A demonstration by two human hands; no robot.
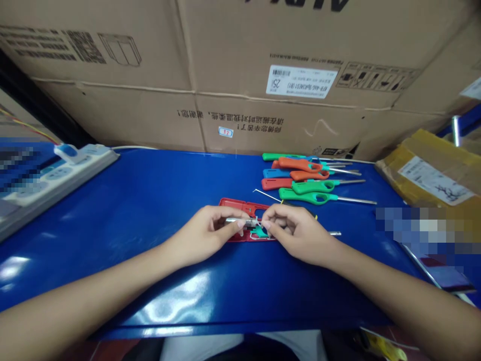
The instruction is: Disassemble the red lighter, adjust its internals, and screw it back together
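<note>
My left hand [205, 233] is closed around a clear, silvery fuel tank [235, 220] of a long-necked gas lighter, thumb on its near side. At the tank's right end, my right hand [296, 230] pinches a small white fitting with thumb and forefinger; the fingertips partly cover it. Both hands hover just over an opened red lighter casing [233, 202] lying on the blue table. A green trigger part [259, 232] shows inside it, between the hands. A metal barrel tip [335, 233] sticks out beyond my right wrist. Behind the right hand lies a thin hooked metal tool [267, 194].
Several assembled lighters [313, 186] in green, red, orange and blue lie piled at the back right. A large cardboard box [150, 110] stands along the back. A power strip [56, 173] is on the left, a taped parcel [424, 170] on the right.
</note>
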